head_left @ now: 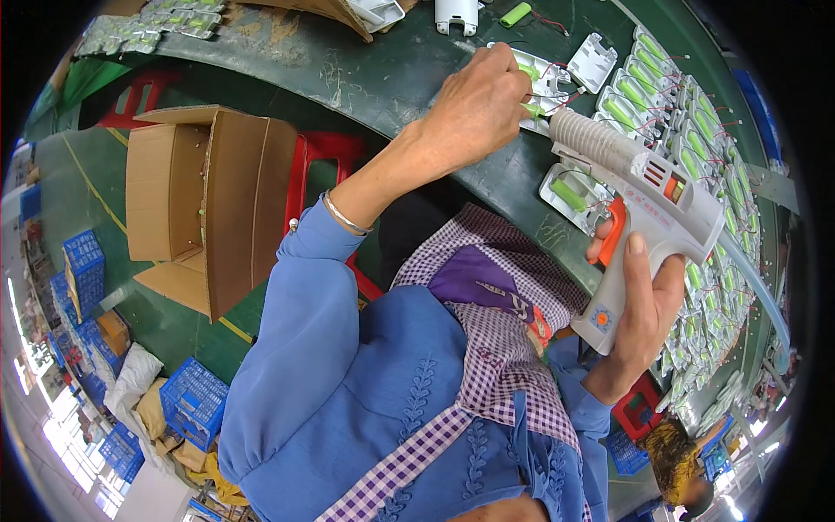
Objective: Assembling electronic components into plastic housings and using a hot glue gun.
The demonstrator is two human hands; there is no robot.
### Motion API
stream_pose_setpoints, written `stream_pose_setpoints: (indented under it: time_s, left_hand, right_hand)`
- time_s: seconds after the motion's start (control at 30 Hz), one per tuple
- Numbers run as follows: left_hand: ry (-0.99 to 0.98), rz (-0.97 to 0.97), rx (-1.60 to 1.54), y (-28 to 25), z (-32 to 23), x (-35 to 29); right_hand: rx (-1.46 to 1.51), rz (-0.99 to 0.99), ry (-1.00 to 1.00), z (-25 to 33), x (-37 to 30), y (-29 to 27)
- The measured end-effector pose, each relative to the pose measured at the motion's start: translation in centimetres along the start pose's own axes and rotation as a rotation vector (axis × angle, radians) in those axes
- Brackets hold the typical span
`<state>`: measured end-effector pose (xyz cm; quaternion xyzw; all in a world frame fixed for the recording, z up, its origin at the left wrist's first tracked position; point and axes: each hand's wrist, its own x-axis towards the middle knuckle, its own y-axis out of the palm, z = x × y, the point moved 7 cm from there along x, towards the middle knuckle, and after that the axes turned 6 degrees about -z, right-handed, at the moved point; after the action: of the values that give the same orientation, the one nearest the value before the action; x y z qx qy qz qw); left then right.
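Observation:
My right hand point(648, 300) is wrapped round a white hot glue gun point(665, 204), fingers at its orange trigger point(613, 230). The gun's wrapped front end points at my left fingers, and a pale glue stick point(755, 283) trails from its back. My left hand point(487, 100) is closed in a pinch, with the end of a green battery cell point(533, 110) showing at its fingertips. Just beyond lies a white plastic shell point(548, 80) with green and thin wires in it, partly hidden by my hand. Another white shell with a green cell point(570, 193) lies under the gun.
Rows of white shells with green cells point(696, 148) cover the table's right side. An empty white shell point(593, 63), a loose green cell point(516, 14) and a white housing point(457, 16) lie farther back. An open cardboard box point(235, 200) stands left, by a red stool point(296, 183). Another person point(674, 461) is lower right.

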<state>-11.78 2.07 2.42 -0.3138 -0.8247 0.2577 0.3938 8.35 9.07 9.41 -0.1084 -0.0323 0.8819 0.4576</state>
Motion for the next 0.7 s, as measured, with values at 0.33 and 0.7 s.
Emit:
stream_pose_setpoints:
  time_s: [0.33, 0.7]
  left_hand:
    - [0.019, -0.058, -0.066, -1.1, 0.1, 0.1]
    - [-0.008, 0.062, 0.238, -1.1, -0.2, 1.3]
  right_hand:
    - [0.07, 0.025, 0.012, -0.6, -0.3, -0.6]
    - [0.18, -0.011, -0.028, -1.1, -1.2, -1.9]
